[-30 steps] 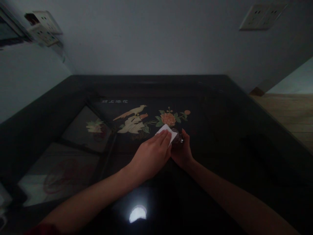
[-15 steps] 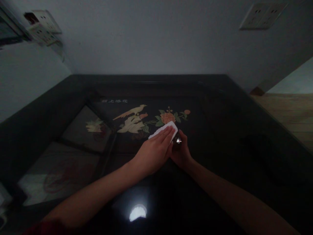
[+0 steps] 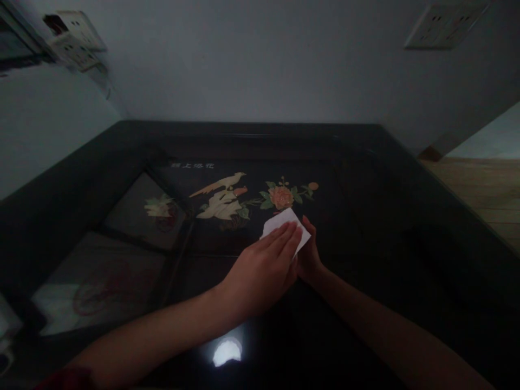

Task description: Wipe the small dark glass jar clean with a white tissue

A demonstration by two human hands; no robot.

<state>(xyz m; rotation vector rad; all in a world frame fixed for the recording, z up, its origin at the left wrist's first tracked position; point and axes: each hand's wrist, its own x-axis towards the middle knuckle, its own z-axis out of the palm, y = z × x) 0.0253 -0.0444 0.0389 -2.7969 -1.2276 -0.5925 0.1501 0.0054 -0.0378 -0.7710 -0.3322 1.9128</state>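
Note:
My left hand (image 3: 264,265) is closed on a folded white tissue (image 3: 288,216), with its fingers together across the top of it. Just behind and to the right of the tissue is my right hand (image 3: 311,257), with a curled fingertip showing past the tissue's right corner. Whatever my right hand grips is covered by the tissue and my left fingers, so its kind cannot be told. Both hands meet above a glossy black tabletop (image 3: 365,227), whose panel carries an inlaid bird and a pink flower.
A grey wall (image 3: 252,59) rises along the table's far edge. Power sockets (image 3: 444,24) are on it at upper right, with more sockets (image 3: 77,49) at upper left. Wooden flooring (image 3: 483,184) shows at the right. A bright lamp reflection lies on the near tabletop.
My left hand and the tissue have shifted slightly right and toward me. The tissue now covers the small shiny spot that showed between my right fingers.

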